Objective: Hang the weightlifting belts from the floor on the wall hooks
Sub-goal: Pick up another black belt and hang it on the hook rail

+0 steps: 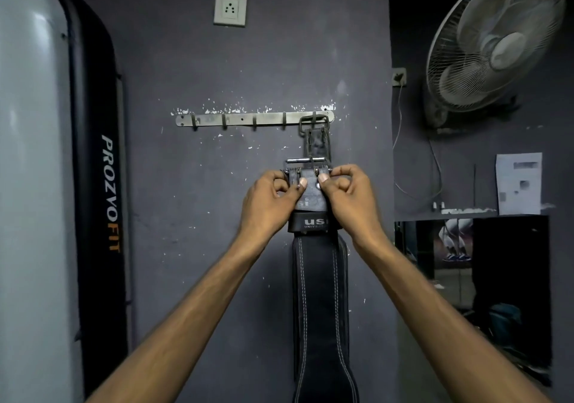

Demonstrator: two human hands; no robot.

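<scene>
My left hand (269,199) and right hand (346,196) each pinch one side of the belt (320,303) just under its buckle (308,166), at frame centre. The belt's long axis runs vertically, trailing to the lower edge. The hook rail (254,118) lies directly above both hands, near but not touching. Another belt's buckle (313,123) already hangs on the rightmost hook, straight over mine. The free hooks (284,122) sit up and to the left, so I judge the lift must veer left; my left hand is nearer them.
</scene>
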